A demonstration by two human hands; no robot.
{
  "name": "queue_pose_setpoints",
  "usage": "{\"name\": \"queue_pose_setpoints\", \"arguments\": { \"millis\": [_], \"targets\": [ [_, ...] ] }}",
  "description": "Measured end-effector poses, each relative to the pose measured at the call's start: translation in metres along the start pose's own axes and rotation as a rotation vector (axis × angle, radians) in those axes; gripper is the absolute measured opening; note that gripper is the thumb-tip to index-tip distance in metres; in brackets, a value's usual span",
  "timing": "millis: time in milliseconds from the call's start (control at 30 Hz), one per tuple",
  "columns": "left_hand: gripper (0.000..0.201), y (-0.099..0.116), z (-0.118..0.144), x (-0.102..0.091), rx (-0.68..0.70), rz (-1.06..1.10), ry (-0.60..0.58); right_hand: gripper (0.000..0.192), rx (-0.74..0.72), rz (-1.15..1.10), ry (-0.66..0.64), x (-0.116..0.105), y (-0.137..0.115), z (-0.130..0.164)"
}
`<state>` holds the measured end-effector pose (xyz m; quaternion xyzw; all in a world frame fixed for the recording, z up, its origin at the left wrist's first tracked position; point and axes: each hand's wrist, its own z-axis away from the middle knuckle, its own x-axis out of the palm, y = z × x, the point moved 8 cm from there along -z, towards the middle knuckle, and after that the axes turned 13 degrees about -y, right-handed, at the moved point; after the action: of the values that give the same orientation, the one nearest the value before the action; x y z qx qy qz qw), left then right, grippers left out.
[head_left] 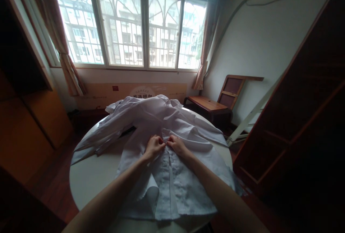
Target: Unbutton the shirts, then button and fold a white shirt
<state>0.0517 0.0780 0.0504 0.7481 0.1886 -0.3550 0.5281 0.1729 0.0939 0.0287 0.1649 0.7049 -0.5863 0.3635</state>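
A white long-sleeved shirt [188, 186] lies spread over a round white table [88, 179], its front placket running toward me and its hem near the table's close edge. At the middle of the placket, my left hand [155, 146] pinches one front edge of the shirt. Close beside it, my right hand [176, 144] pinches the other front edge, with the fingertips of both hands almost meeting. Below the hands the two front edges lie slightly apart. Any button between the fingers is too small to make out. One sleeve stretches to the left rim of the table.
A dark narrow object [128, 131] lies on the table by the left sleeve. Behind the table stand a long printed box [102, 94] and a wooden chair [207, 103]. A dark wooden cabinet [285, 118] leans in at right; windows [124, 28] fill the back wall.
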Motion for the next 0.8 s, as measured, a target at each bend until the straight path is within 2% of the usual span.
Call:
{"name": "queue_pose_setpoints", "arguments": {
  "millis": [200, 433, 800],
  "targets": [
    [0.007, -0.0046, 0.001, 0.0028, 0.05, 0.063, 0.036, 0.009, -0.019, 0.008, -0.012, 0.0001, -0.0013, 0.0015],
    [0.008, -0.0031, 0.0043, 0.0031, 0.077, 0.012, 0.079, 0.008, -0.016, 0.045, 0.011, 0.0003, -0.0048, 0.0038],
    [0.009, 0.0014, 0.0043, 0.0026, 0.095, 0.0, 0.068, 0.007, 0.019, 0.163, 0.026, 0.0018, -0.0084, 0.0083]
  ]
}}
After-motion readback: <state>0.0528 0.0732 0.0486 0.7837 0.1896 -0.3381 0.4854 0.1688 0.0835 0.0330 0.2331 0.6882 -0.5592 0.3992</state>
